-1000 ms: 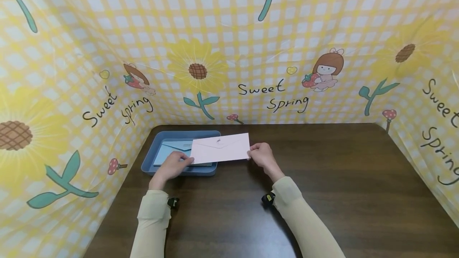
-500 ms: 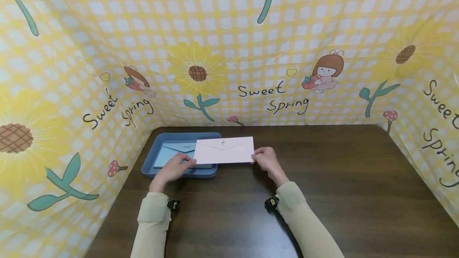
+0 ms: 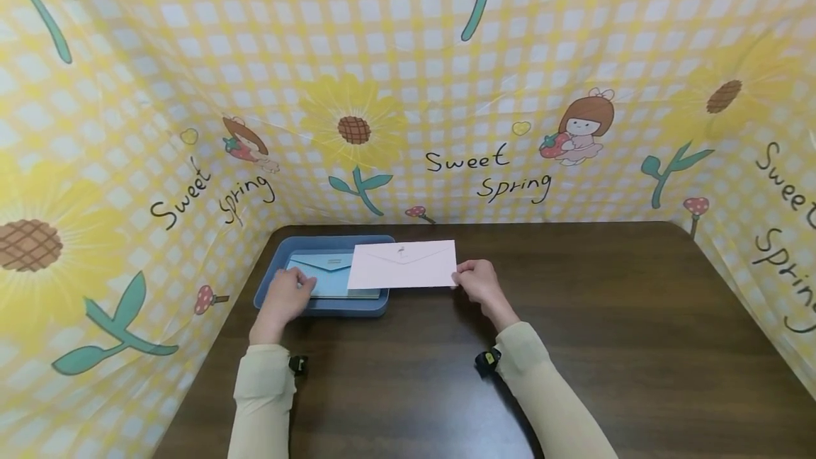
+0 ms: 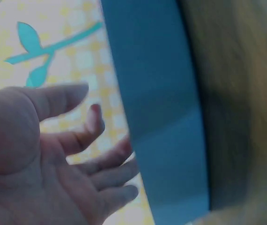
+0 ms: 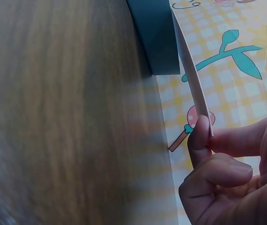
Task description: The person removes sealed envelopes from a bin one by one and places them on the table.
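A pale pink envelope [image 3: 403, 268] with a small printed motif spans the right part of a blue tray [image 3: 341, 309] and juts out past its right side. My right hand [image 3: 479, 282] pinches the envelope's right edge between thumb and forefinger; in the right wrist view the envelope [image 5: 194, 79] shows edge-on. Light blue envelopes [image 3: 324, 282] lie in the tray, partly covered by the pink one. My left hand [image 3: 287, 296] is over the tray's left front, apart from the pink envelope. In the left wrist view its fingers [image 4: 112, 176] are loosely bent, with nothing between thumb and forefinger.
The tray stands at the back left of a dark brown wooden table [image 3: 574, 338]. Yellow checked cloth [image 3: 408, 91] with flower prints hangs behind it and along both sides. A black wrist camera [image 3: 487, 361] sits at the right cuff.
My left hand has let go of the pink envelope's left edge and moved left. The pink envelope has shifted slightly right, along with my right hand.
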Demonstrator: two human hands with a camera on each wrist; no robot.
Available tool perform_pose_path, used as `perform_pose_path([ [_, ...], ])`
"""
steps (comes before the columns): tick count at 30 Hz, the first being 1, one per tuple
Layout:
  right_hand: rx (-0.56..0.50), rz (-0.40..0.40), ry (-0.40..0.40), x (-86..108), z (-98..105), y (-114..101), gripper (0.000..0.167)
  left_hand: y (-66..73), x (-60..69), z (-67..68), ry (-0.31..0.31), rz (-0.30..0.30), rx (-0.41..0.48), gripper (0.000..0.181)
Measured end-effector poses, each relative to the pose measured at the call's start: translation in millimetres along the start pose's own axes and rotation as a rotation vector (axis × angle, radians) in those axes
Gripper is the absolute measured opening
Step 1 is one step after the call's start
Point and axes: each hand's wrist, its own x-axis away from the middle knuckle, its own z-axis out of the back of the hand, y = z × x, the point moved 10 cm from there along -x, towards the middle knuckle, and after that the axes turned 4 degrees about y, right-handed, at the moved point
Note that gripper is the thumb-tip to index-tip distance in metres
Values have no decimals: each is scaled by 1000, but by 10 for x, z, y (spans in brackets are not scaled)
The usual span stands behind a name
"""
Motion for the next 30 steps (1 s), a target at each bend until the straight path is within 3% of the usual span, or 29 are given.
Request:
perform_pose_path([
  [3, 2, -3, 1, -3, 27, 9, 13, -126, 30, 85, 62, 85, -35, 27],
  [7, 13, -5, -2, -11, 59, 37, 13, -270, 79, 166, 132, 191, -10, 31],
  [11, 12, 3, 8, -22, 112, 40, 14, -393, 88, 207, 173, 243, 19, 43],
  [19, 5, 12, 9, -46, 186, 29, 17, -657, 75, 255, 143, 302, -14, 57],
  [30, 27, 18, 19, -84, 339, 36, 16, -862, 122, 307, 93, 312, -19, 64],
])
